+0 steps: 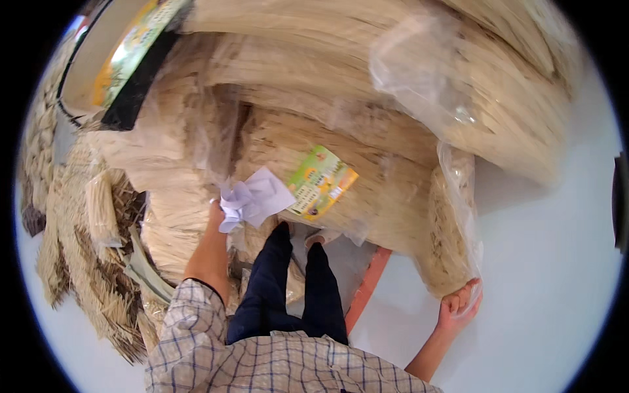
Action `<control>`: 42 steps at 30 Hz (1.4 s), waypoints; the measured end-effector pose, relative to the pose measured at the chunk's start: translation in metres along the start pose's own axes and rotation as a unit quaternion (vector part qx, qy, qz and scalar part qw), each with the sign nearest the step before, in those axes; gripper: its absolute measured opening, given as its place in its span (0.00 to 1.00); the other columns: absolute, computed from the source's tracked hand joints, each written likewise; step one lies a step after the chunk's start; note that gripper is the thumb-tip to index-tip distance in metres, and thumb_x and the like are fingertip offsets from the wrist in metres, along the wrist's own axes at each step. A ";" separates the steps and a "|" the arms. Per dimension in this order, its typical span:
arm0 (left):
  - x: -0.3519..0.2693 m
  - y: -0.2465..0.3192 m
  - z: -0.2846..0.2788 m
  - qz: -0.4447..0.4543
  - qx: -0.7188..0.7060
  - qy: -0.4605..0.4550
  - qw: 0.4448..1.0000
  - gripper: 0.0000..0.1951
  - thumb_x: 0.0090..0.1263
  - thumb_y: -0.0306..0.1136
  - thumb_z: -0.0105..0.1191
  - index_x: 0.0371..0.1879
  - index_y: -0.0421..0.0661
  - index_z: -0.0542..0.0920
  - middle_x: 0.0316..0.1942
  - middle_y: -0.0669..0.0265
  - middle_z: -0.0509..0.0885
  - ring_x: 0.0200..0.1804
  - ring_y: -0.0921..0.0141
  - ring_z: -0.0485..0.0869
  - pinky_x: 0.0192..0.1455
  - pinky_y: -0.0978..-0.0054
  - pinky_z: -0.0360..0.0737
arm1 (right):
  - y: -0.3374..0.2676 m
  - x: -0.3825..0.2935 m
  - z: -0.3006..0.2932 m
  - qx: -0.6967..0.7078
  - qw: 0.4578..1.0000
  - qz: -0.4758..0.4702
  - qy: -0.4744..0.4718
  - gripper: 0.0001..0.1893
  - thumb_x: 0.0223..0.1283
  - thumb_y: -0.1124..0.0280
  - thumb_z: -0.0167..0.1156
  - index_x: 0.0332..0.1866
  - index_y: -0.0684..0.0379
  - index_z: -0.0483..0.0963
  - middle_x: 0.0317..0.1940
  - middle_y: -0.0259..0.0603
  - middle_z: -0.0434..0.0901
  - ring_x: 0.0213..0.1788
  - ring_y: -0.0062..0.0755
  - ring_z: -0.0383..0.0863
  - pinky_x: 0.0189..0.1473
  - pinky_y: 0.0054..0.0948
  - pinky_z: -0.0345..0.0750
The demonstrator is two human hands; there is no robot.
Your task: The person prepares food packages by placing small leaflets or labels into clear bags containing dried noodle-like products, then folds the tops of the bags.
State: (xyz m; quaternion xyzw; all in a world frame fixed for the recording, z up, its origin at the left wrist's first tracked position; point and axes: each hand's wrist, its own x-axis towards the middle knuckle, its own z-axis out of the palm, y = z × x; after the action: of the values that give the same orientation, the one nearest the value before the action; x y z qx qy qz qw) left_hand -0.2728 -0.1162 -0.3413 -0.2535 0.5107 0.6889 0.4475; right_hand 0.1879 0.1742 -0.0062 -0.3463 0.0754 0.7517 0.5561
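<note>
My right hand (461, 302) grips the gathered edge of a clear plastic bag (449, 231) filled with tan dried strands that look like noodles. The bag hangs at the right end of a wide pack (393, 196) of the same strands. Toward the left, my left hand (216, 210) is closed on crumpled white paper (255, 196), which hides most of its fingers. Beside the paper, a green and yellow printed label (322, 182) lies on the wide pack; it bears writing and pictures.
More bagged strands (295, 59) are piled beyond, with a loose plastic flap (417, 64) at upper right. A framed printed sign (137, 54) stands upper left. Bundles of stiff stalks (93, 275) lie left. A red strip (368, 287) crosses the floor near my legs.
</note>
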 end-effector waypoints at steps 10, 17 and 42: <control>-0.067 0.017 0.045 0.004 0.202 -0.147 0.968 0.13 0.66 0.39 0.39 0.28 0.43 0.73 0.22 0.62 0.76 0.26 0.68 0.77 0.24 0.73 0.74 | 0.025 0.019 0.004 -0.066 0.995 0.061 0.036 0.16 0.62 0.64 0.41 0.41 0.67 0.70 0.10 0.25 0.48 0.10 0.14 0.43 0.09 0.17 0.45; -0.119 0.032 0.097 -0.030 0.138 0.021 0.990 0.15 0.63 0.44 0.44 0.26 0.43 0.73 0.20 0.64 0.75 0.20 0.69 0.75 0.23 0.73 0.74 | 0.053 0.021 0.005 -0.085 0.989 0.082 0.091 0.15 0.61 0.63 0.44 0.42 0.65 0.71 0.10 0.23 0.49 0.10 0.14 0.43 0.09 0.16 0.44; -0.081 -0.285 0.155 -0.192 0.317 -0.096 0.924 0.19 0.46 0.22 0.63 0.39 0.37 0.73 0.31 0.58 0.79 0.28 0.67 0.78 0.28 0.66 0.77 | 0.016 0.014 0.009 0.024 0.997 0.067 0.011 0.14 0.62 0.65 0.41 0.39 0.68 0.67 0.10 0.25 0.50 0.10 0.15 0.46 0.09 0.18 0.45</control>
State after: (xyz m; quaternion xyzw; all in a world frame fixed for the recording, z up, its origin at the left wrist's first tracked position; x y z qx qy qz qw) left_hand 0.0318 0.0212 -0.3578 -0.1238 0.5987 0.4127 0.6753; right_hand 0.1679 0.1836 -0.0120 -0.3353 0.1228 0.7815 0.5116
